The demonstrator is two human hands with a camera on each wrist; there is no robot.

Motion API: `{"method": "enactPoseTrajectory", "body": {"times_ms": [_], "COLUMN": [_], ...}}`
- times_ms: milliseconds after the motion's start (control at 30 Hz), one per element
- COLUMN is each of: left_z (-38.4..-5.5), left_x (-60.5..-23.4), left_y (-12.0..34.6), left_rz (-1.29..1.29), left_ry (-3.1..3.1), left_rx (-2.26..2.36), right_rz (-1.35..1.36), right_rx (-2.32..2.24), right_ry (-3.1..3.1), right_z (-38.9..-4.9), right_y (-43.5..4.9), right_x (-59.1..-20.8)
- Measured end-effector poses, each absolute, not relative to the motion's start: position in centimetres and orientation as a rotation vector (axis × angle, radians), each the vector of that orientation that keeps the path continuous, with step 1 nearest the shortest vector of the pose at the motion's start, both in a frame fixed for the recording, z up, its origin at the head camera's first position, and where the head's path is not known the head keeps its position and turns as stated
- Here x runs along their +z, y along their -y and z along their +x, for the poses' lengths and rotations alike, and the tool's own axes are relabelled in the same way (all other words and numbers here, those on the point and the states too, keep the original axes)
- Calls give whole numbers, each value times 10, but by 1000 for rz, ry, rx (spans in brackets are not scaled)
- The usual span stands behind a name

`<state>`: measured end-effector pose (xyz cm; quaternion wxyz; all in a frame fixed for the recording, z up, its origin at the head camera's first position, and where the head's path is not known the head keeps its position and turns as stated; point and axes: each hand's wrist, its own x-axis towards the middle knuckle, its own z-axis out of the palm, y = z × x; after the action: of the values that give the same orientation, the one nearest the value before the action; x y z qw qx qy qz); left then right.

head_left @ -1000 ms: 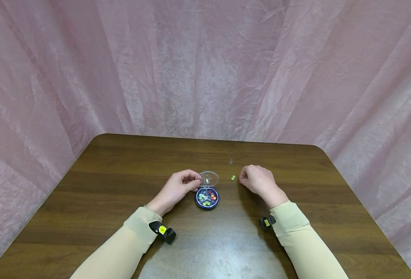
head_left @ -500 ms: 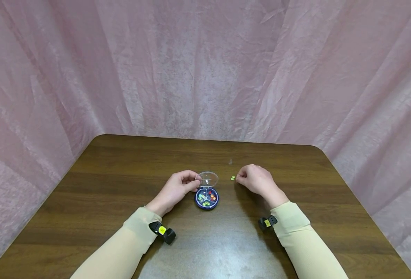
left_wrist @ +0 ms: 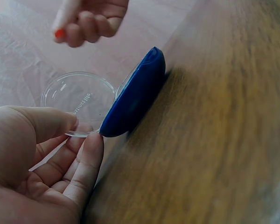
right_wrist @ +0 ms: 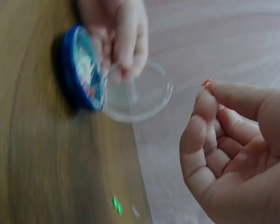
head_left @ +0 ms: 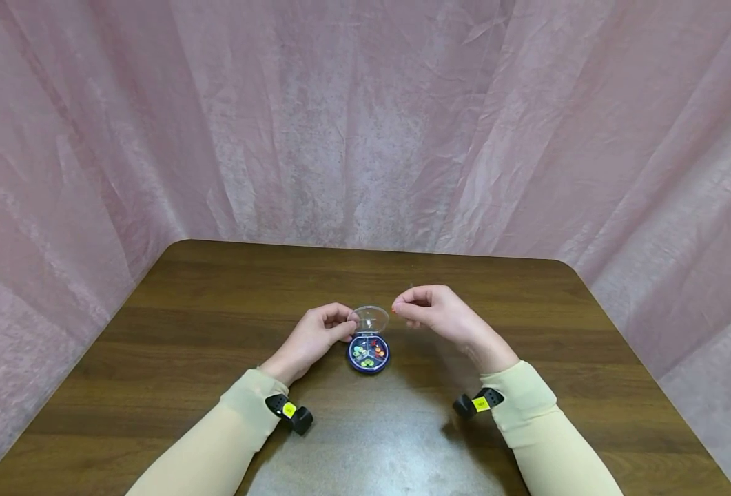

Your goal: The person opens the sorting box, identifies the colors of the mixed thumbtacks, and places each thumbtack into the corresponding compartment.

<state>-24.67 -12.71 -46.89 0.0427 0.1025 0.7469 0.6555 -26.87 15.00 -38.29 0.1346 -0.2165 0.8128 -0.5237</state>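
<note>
A round blue pill case (head_left: 368, 368) lies on the table with its clear lid (head_left: 371, 318) raised. Dividers split its inside into three compartments, holding green, pale and red-orange little pieces. My left hand (head_left: 315, 334) pinches the lid's edge between thumb and fingers, as the left wrist view shows. Right of the lid, my right hand (head_left: 448, 317) is lifted above the table. Between its thumb and forefinger it pinches a tiny red-orange piece (right_wrist: 206, 82), whose exact kind is too small to tell. Small green pieces (right_wrist: 117, 205) lie on the table, hidden behind my right hand in the head view.
The brown wooden table (head_left: 247, 275) has rounded far corners. Pink curtains (head_left: 353, 138) hang behind it and at both sides. A small clear bit (right_wrist: 136, 211) lies near the green pieces.
My right hand has risen off the table beside the green pieces and moved left toward the lid, a red-orange piece now showing at its fingertips. The left hand and pill case have stayed put.
</note>
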Motion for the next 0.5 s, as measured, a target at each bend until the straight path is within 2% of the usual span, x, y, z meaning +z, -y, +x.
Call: {"method": "enactPoseTrajectory", "body": {"times_ms": [300,500], "left_z": [-247,-247], "left_x": [-469,-467], "left_y": [126,125], "left_rz": [317,308], "left_ry": [-2283,-2287], "left_rx": [2015,2001], "right_rz": [-622,-778], "right_rx": [-1909,-1967], "right_ry": [-1785,-1422], "right_z": [-251,-241], "right_y": [-138,-136], "right_x": [-371,-362]}}
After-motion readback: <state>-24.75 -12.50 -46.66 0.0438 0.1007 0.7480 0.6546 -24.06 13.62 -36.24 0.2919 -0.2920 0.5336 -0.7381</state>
